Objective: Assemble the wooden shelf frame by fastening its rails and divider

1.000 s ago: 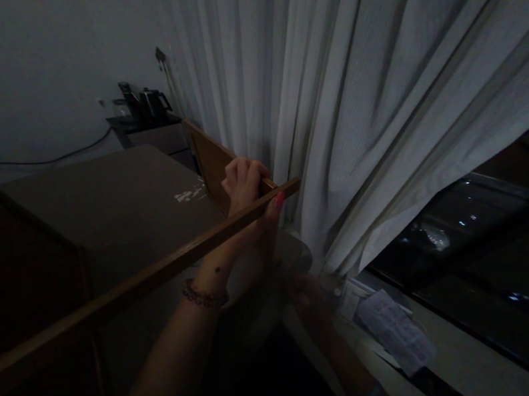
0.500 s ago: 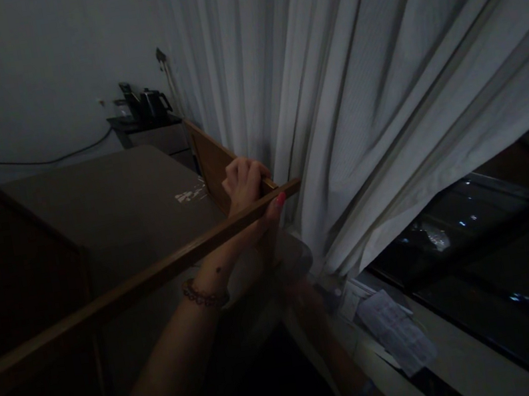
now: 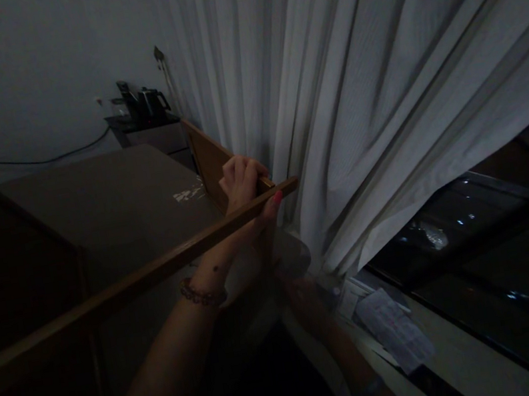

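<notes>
Left hand (image 3: 241, 180) closed, fingers curled over top edge of wood panel (image 3: 210, 165), thumb against wood bar (image 3: 168, 263). Bar crosses in front of hand, slants to lower left. Right hand (image 3: 305, 301) lower, dim; can't tell grip. Panel between grey surface (image 3: 107, 197) and curtain (image 3: 340, 77). Papers (image 3: 392, 328) right of right hand.
</notes>
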Motion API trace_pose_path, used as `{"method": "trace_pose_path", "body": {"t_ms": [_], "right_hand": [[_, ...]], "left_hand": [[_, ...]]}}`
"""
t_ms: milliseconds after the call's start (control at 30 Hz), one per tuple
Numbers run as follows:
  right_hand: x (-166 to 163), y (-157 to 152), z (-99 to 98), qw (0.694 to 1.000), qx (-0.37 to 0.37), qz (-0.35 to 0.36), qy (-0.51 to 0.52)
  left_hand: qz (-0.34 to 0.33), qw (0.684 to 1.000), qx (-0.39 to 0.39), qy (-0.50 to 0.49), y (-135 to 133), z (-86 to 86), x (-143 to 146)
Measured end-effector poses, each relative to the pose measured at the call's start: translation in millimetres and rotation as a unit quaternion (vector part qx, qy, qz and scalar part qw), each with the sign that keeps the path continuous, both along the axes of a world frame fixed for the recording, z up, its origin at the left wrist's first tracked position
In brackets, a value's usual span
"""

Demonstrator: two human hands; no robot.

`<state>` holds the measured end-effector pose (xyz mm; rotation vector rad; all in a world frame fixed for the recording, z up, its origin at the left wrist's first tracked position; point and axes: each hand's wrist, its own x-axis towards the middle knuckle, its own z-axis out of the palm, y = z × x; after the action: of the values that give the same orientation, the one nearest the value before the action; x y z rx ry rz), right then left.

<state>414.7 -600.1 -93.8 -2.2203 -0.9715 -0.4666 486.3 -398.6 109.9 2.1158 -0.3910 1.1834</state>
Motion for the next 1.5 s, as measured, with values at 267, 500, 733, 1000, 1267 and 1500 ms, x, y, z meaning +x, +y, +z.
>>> {"method": "trace_pose_path", "body": {"t_ms": [267, 500, 733, 1000, 1267, 1500], "right_hand": [[5.9, 0.0, 11.7, 1.0, 0.017, -0.001, 0.003], [0.2, 25.8, 22.4, 0.988, 0.119, -0.084, 0.059], [-0.6, 21.7, 12.0, 0.968, 0.194, -0.124, 0.1], [8.4, 10.6, 16.4, 0.974, 0.156, -0.156, 0.053], [-8.9, 27.0, 29.7, 0.947, 0.208, -0.146, 0.194], [-14.8, 39.6, 37.0, 0.918, 0.272, -0.116, 0.263]], "left_hand": [[0.001, 1.0, 0.006, -0.003, 1.3, -2.0, 2.7], [0.015, 1.0, -0.007, 0.012, -1.3, -4.2, 4.9], [0.015, 1.0, 0.011, 0.007, -0.8, 1.8, -2.1], [0.028, 1.0, 0.011, -0.003, -1.6, -2.9, 3.0], [0.02, 1.0, 0.013, 0.004, -1.2, 0.5, -0.7], [0.026, 1.0, 0.01, -0.004, -1.9, -1.2, 0.9]]}}
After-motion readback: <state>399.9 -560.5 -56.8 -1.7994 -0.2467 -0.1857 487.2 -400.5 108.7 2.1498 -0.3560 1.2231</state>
